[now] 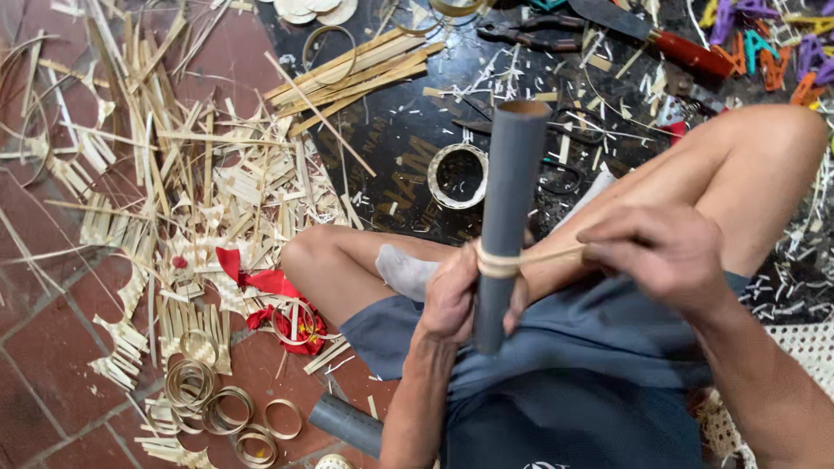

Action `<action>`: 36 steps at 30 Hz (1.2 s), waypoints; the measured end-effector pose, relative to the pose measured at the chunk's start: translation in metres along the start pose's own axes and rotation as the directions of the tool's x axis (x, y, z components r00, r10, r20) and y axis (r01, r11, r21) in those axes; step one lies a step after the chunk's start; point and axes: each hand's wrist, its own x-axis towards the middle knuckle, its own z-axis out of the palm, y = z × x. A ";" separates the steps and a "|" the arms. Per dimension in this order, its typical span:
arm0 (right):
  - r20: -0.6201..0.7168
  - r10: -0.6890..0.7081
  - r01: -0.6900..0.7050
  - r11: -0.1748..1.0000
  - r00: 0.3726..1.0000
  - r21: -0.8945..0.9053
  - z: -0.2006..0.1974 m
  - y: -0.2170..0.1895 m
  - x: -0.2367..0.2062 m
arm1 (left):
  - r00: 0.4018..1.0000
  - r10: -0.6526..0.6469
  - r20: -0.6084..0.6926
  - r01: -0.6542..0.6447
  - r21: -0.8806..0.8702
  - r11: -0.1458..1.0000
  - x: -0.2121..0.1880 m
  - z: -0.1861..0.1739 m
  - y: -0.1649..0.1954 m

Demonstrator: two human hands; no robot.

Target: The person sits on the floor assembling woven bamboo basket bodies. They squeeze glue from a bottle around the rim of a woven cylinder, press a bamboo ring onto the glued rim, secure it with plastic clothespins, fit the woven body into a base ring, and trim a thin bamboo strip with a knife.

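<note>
The left hand gripped a grey pipe upright at centre frame, fingers wrapped around it. A thin bamboo strip circled the pipe, its free end pinched in the right hand just beside it. Finished bamboo rings lay at lower left, a coiled ring above.

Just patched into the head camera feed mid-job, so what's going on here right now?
A person sits on the floor winding a thin bamboo strip around a grey pipe. The left hand grips the pipe upright; the right hand pulls the strip taut to the side. Finished bamboo rings and offcuts lie on the tiles, and pliers on the dark mat.
</note>
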 end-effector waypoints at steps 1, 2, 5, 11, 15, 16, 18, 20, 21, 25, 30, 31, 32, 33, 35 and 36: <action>0.078 -0.106 0.089 0.976 0.991 0.196 0.001 0.016 0.008 | 0.995 -0.059 0.075 0.063 -0.047 0.997 -0.001 0.003 -0.004; 0.136 -0.225 0.157 0.907 0.965 0.391 0.004 0.032 0.016 | 0.982 -0.110 0.151 0.125 -0.090 0.988 -0.001 0.005 -0.008; 0.283 -0.362 0.051 0.689 0.889 0.723 0.023 0.058 0.035 | 0.837 -0.165 0.522 0.366 -0.309 0.878 0.007 0.011 -0.032; 0.624 -0.427 -0.325 0.586 0.654 0.742 0.032 0.006 0.073 | 0.738 -0.172 0.652 0.500 -0.357 0.789 -0.003 0.023 -0.060; 0.467 0.167 -0.410 0.773 0.868 0.485 -0.002 -0.037 0.057 | 0.950 -0.237 0.205 0.167 0.308 0.937 -0.020 0.027 -0.015; 0.208 -0.006 -0.120 0.800 0.978 0.587 -0.002 -0.041 0.052 | 0.997 -0.059 0.046 0.022 0.580 0.814 -0.019 0.027 -0.003; -0.066 -0.285 0.285 0.858 0.956 0.428 0.002 -0.042 0.040 | 0.885 0.442 0.145 -0.192 0.979 0.065 -0.004 0.027 0.017; 0.002 -0.452 0.452 0.892 0.892 0.013 0.016 -0.040 0.028 | 0.867 0.468 0.172 -0.007 0.943 -0.333 0.009 0.032 0.022; 0.057 -0.506 0.507 0.840 0.861 -0.195 0.024 -0.041 0.022 | 0.864 0.468 0.185 0.090 0.858 -0.506 0.014 0.036 0.021; -0.100 -0.162 0.141 0.971 0.982 -0.194 0.052 -0.039 0.010 | 0.825 0.488 0.287 0.096 0.778 -0.621 0.023 0.051 0.015; -0.149 0.189 -0.179 0.981 0.971 0.078 0.053 -0.025 0.007 | 0.824 0.556 0.106 0.005 0.981 -0.195 0.009 0.053 0.014; -0.173 0.264 -0.243 0.961 0.949 0.132 0.051 -0.022 0.008 | 0.844 0.535 0.026 0.005 0.998 -0.057 0.006 0.051 0.011; -0.123 0.220 -0.178 0.942 0.968 0.285 0.050 -0.019 0.008 | 0.866 0.498 -0.050 0.012 0.997 0.081 0.002 0.047 0.007; -0.080 0.169 -0.118 0.893 0.982 0.435 0.046 -0.017 0.008 | 0.885 0.450 -0.120 0.023 0.976 0.216 -0.001 0.043 0.001; 0.021 0.124 -0.116 0.832 0.992 0.543 0.042 -0.015 0.009 | 0.926 0.348 -0.148 -0.009 0.911 0.412 -0.003 0.030 -0.013; 0.080 0.140 -0.161 0.846 0.987 0.508 0.040 -0.015 0.008 | 0.944 0.294 -0.150 -0.019 0.865 0.502 -0.004 0.023 -0.021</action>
